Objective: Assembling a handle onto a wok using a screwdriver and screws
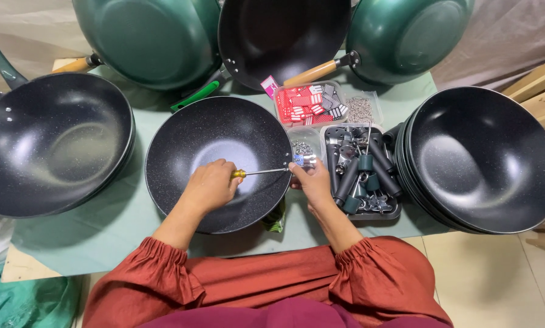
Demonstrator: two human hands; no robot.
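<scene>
My left hand (210, 185) grips a screwdriver (261, 172) over the black wok (181, 152); its tip at three o'clock meets my right hand (312, 179), pinching something I can't make out. Behind it, a tray (394, 214) holds dark handles (360, 170).

Wok: black speckled non-stick wok (199, 143) with a round bowl, sitting upright at the centre of the frame on the pale green table cover; light glares off its bottom.
Screwdriver: slim tool (261, 172) with a yellow handle and a thin metal shaft, lying level across the wok's right side, its tip pointing right at the rim.
Handle fitting: small metal piece (303, 161) at the wok's right rim, just right of centre frame, meeting the screwdriver tip; its details are too small to tell.
</scene>
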